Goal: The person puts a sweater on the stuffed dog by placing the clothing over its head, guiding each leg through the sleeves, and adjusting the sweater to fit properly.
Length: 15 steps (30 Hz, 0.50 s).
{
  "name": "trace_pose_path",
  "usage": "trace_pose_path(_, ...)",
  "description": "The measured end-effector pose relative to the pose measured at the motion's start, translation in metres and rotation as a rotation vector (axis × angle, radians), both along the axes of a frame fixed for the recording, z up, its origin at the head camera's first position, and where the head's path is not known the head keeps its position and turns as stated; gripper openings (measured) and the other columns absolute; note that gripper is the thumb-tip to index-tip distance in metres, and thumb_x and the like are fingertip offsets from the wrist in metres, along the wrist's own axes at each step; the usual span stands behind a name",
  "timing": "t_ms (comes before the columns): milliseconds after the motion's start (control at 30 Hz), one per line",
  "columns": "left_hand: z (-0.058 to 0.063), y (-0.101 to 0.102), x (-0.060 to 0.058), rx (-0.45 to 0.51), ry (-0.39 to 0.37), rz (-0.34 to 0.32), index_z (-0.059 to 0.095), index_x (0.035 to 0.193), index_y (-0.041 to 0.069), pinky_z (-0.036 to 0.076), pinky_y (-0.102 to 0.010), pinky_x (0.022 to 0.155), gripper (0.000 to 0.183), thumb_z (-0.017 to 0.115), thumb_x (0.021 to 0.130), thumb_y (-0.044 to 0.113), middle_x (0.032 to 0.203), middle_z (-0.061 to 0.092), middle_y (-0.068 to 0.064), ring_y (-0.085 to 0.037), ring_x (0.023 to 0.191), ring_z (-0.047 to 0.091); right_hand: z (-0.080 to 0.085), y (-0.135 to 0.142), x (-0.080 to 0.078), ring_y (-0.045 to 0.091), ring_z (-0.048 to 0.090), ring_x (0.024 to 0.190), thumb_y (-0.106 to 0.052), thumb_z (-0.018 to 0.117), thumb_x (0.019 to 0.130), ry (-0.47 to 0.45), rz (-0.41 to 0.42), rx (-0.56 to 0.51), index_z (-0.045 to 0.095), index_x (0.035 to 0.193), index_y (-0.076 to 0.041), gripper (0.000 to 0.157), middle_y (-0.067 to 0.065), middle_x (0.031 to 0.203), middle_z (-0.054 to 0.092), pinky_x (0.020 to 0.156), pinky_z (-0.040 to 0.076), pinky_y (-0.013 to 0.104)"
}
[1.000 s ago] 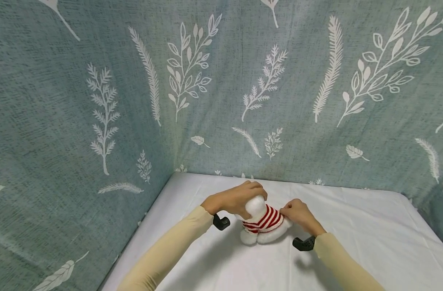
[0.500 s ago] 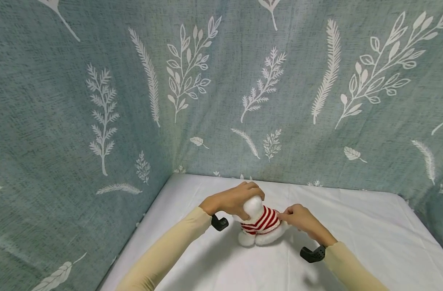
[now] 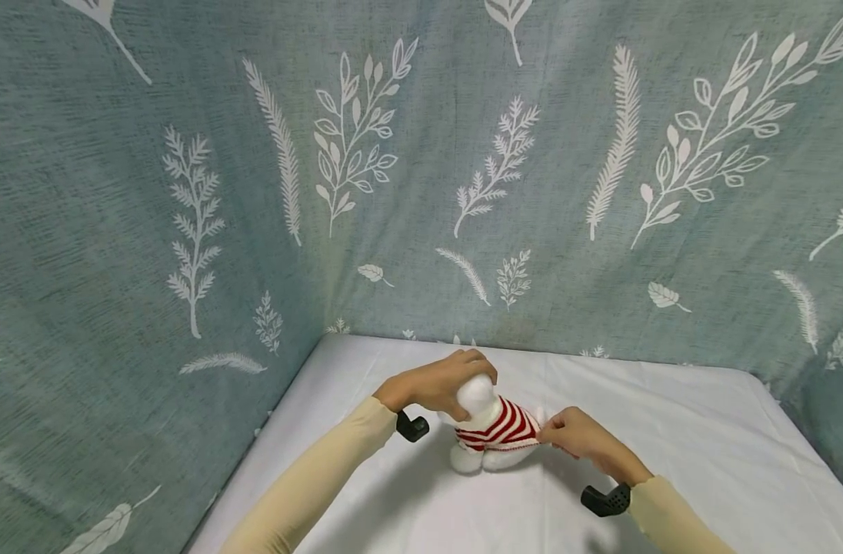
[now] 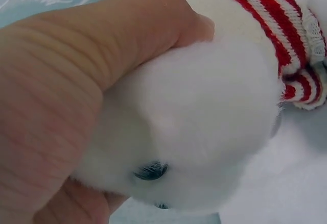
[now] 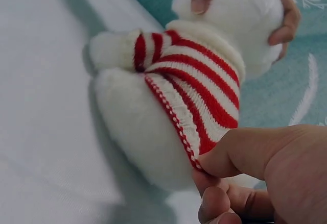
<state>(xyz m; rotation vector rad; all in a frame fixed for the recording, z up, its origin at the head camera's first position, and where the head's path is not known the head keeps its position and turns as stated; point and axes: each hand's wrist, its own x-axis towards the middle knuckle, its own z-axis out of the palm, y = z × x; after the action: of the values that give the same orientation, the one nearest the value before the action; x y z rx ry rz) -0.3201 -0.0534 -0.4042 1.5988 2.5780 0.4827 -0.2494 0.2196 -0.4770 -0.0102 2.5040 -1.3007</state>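
Observation:
A white plush toy [image 3: 475, 396] with dark eyes sits on the white-covered table, dressed in a red-and-white striped knit sweater [image 3: 511, 425]. My left hand [image 3: 438, 382] grips the toy's head from above and behind, thumb on one side and fingers on the other. In the left wrist view the thumb presses into the fur close to the cream collar. My right hand [image 3: 584, 438] pinches the sweater's lower hem between thumb and fingers. Seen from the right wrist, the hem [image 5: 179, 132] is stretched away from the toy's white lower body [image 5: 143, 132].
The table [image 3: 671, 415] has a wrinkled white cover. Blue-green fabric [image 3: 408, 154] with white leaf prints hangs behind it and along its left side. A black wrist device [image 3: 412, 427] is strapped below the left hand, another [image 3: 604, 500] below the right.
My right hand has moved down and a little outward, drawing the sweater's hem out over the toy's rear. My left hand keeps its hold on the head.

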Motion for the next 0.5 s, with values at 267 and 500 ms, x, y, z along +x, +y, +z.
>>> trace_pose_path(267,0.000,-0.001,0.002,-0.001,-0.014,0.008,0.051,0.123,0.023,0.042,-0.032,0.090,0.068,0.083,0.063,0.012,0.128,0.043,0.002,-0.016,0.117,0.040,-0.002,-0.003,0.001,0.011,0.028,0.046,-0.022,0.068,0.086,0.029,-0.019,0.012,0.054,0.064,-0.010,0.028,-0.001,0.056,0.042,0.045,0.028,0.026)
trace_pose_path(500,0.000,0.004,0.001,-0.023,0.016,0.027,0.050,0.121,0.026,0.043,-0.031,0.089,0.067,0.084,0.064,0.013,0.128,0.043,0.004,-0.016,0.116,0.040,0.000,-0.011,-0.020,0.013,0.032,0.047,-0.036,0.060,0.093,0.078,-0.093,-0.029,0.065,0.084,-0.009,0.029,0.004,0.070,0.052,0.049,0.034,0.029)
